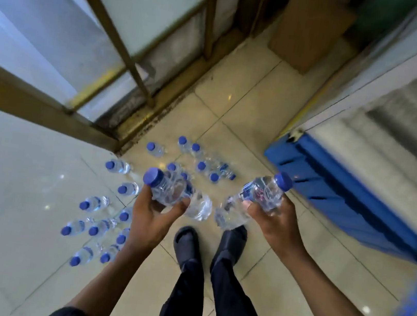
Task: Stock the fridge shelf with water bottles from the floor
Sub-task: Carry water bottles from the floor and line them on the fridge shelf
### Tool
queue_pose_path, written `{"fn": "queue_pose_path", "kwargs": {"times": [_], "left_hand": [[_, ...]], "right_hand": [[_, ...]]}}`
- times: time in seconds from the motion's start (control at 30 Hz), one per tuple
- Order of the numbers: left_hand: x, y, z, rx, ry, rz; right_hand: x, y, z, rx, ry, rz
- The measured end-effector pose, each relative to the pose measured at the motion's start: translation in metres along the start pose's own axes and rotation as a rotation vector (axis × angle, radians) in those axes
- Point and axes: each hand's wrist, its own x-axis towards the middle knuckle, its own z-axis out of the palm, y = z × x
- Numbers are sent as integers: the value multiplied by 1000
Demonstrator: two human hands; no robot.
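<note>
At mid-frame, the left hand [152, 210] curls its fingers round one bottle [170, 188] and the right hand [272, 219] round another [255, 198], both tipped sideways, probably for carrying; more bottles [100, 225] stand on the floor [9, 182] at lower left.

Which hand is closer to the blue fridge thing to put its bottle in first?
Probably the right hand: its water bottle is beside the blue fridge base. The left hand is farther away.
</note>
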Motion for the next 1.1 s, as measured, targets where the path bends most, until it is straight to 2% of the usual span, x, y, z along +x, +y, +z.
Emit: {"fn": "queue_pose_path", "kwargs": {"times": [0.1, 0.23, 0.33, 0.5, 0.73, 0.87, 1.1], "left_hand": [[-17, 106, 3, -74, -89, 137], [-46, 224, 25, -182, -188, 314], [-62, 297, 57, -207, -248, 444], [-90, 400, 119, -219, -413, 623], [-135, 512, 209, -268, -625, 805], [-163, 572, 259, -315, -728, 818], [-191, 682, 362, -260, -750, 1026]], "right_hand": [[-45, -96, -19, 133, 73, -147], [-97, -197, -46, 258, 295, -338], [-125, -253, -74, 257, 511, -461], [-165, -329, -138, 146, 700, -658], [-215, -405, -254, -4, 847, -915], [-234, -445, -327, -71, 958, -1007], [-240, -516, -450, -173, 992, -1168]]}}
